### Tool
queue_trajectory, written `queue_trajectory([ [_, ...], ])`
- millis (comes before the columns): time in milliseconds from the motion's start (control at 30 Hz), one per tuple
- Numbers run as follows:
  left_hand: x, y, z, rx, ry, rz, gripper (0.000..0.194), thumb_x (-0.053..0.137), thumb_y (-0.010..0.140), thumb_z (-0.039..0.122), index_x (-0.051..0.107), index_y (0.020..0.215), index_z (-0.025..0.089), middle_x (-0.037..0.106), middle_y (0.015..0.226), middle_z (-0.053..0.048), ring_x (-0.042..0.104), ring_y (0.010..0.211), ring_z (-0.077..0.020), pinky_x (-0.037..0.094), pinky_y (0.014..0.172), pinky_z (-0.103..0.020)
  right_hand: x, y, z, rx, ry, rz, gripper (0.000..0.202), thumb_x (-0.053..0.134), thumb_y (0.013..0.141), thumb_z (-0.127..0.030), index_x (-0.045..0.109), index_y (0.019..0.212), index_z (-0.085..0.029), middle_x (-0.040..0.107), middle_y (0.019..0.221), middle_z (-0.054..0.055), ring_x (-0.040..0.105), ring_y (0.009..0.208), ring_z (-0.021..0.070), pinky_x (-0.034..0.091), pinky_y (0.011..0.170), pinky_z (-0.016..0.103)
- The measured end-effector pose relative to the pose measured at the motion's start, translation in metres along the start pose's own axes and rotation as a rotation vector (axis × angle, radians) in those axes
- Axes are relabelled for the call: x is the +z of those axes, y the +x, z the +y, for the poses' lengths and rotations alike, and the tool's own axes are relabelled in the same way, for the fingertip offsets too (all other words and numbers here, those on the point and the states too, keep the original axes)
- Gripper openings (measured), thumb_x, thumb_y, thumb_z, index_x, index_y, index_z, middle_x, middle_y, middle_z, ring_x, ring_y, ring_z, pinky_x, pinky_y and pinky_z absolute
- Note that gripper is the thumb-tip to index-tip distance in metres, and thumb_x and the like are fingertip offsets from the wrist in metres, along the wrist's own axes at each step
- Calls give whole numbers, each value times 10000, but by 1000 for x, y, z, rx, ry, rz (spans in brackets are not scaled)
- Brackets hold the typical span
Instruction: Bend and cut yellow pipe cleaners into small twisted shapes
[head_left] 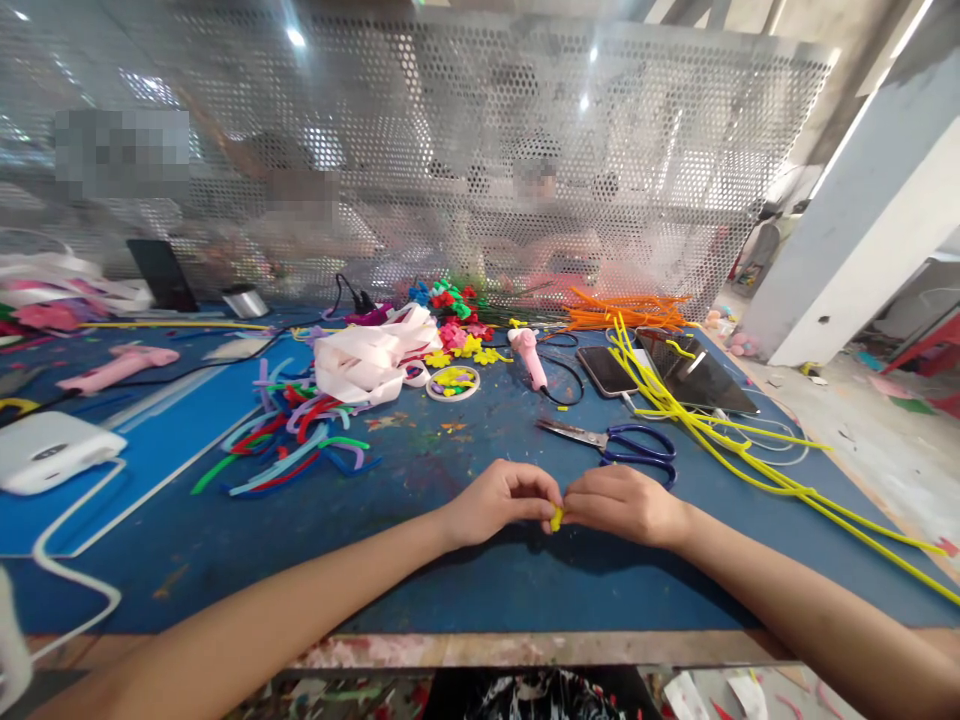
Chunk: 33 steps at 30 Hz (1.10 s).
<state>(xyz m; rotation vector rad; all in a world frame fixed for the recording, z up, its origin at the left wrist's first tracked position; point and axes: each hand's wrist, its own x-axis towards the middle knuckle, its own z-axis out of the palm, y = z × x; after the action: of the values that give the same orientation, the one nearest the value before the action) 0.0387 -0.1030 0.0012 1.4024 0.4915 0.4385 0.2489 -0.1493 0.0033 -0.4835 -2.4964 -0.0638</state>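
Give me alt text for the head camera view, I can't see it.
Two bare hands, left and right, pinch a small yellow piece above a blue table, with scissors, yellow stems and white ribbon beyond.

Both forearms angled inward, my left hand (504, 500) and right hand (628, 503) meeting, fingers pinched, knuckles up.

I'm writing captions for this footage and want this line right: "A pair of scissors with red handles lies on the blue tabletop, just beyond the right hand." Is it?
Not quite: the handles are dark blue, not red, as the head view shows. The scissors do lie on the blue tabletop, just beyond the right hand.
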Motion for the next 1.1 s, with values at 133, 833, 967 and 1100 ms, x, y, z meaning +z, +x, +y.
queue_trajectory([
  [133,0,0,2,-3,38,-2,187,728,687,278,640,737,121,663,649,-8,588,596,-97,456,634,-219,-2,1,-3,-43,-90,-26,174,432,917,-152,566,1021,-113,641,781,92,578,707,156,446,617,269],
  [833,-8,8,-1,24,-117,404,220,708,704,314,633,795,128,647,682,-7,583,574,-87,475,589,-206,6,1,12,811,97,272,198,528,869,-359,612,873,-180,614,669,-1,542,570,110,414,545,213],
  [967,-24,13,-2,72,-119,467,241,700,708,315,623,834,124,651,710,-19,589,588,-82,480,588,-194,6,-3,22,963,213,258,244,491,876,-385,605,821,-176,606,636,-7,536,536,115,396,516,220],
  [1100,-71,18,6,261,63,662,326,654,736,369,581,966,149,669,780,-36,622,641,-112,516,648,-251,9,-7,24,990,268,223,239,484,874,-387,601,845,-181,612,655,-5,549,561,125,400,530,228],
])
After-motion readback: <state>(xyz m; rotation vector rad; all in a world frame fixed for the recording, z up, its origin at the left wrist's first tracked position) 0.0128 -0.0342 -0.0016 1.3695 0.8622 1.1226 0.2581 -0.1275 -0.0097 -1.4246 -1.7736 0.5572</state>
